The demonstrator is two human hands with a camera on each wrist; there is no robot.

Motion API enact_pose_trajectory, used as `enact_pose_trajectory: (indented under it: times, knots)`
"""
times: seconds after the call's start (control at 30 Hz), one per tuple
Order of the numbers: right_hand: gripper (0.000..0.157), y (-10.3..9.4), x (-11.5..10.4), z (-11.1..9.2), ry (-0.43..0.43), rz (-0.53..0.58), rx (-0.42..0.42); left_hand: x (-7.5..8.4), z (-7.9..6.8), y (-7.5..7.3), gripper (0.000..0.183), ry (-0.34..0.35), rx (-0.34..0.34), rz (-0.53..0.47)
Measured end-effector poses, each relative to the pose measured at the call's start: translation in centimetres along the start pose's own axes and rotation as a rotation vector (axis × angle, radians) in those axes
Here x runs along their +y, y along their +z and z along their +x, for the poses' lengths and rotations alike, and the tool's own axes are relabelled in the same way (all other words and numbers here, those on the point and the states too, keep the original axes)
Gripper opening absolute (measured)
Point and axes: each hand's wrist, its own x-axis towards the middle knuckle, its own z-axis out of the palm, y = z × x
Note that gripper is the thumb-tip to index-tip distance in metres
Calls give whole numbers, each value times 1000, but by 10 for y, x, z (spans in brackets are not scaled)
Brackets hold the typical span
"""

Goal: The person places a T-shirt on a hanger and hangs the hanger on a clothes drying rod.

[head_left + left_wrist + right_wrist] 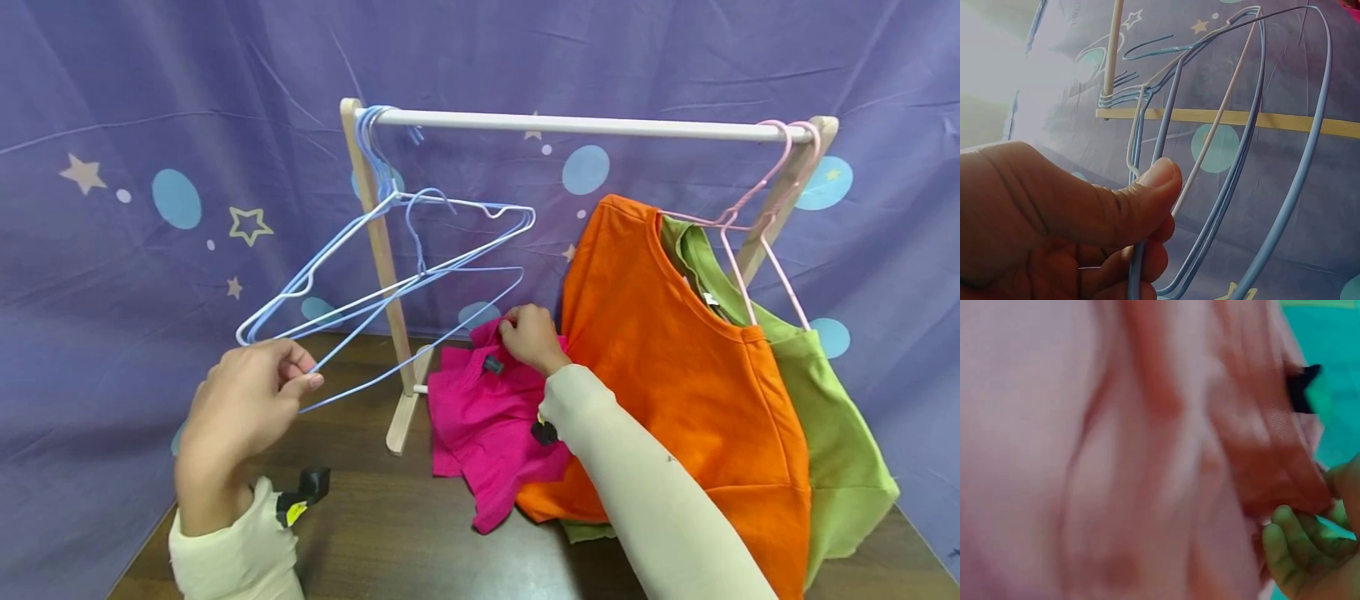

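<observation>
One loose blue hanger (422, 267) is pinched in our left hand (247, 400), below the white rail (585, 125), as we grip a magenta garment (491, 421) by its upper edge with our right hand (534, 337), over the desk (367, 517) beside a hanging orange shirt (675, 375).

The brown table (375, 525) is carrying a clothes rack (592, 126), whose pale wooden foot (405, 419) is standing on it.
</observation>
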Motion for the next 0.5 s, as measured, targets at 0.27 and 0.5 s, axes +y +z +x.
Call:
enact_pose_trajectory:
  times: [0.27, 0.5]
  knots:
    - [24, -12, 2, 8, 438, 430, 21, -2, -3, -3, 9, 7, 20, 4]
    - [23, -19, 6, 10, 630, 595, 39, -1, -8, -6, 9, 19, 26, 0]
